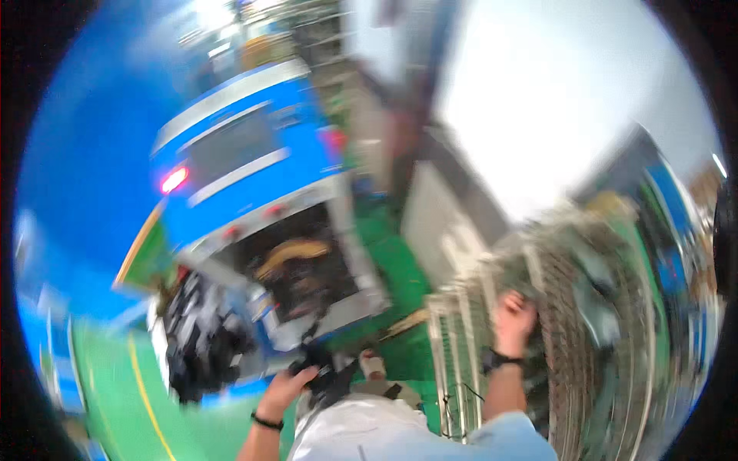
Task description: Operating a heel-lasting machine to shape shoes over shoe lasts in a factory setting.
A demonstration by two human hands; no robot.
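My left hand [288,390] is low at the front, its fingers closed on a black bundle [329,376] whose kind is lost in the blur. A black band circles that wrist. To the right, my right hand [513,319] reaches over a pale-barred rack [461,323], a dark band on its wrist. Its fingers look bent, with something dark at their tips, but motion smears them. Beside this hand stand rows of dark, ridged pieces [565,330] in the rack.
A blue machine [231,165] with a lit red lamp [174,180] and a dark front opening [296,261] stands ahead left. Beside it sits a heap of black and white pieces [204,338]. The green floor [108,384] bears a yellow line. A pale box-like cabinet [442,223] rises behind the rack.
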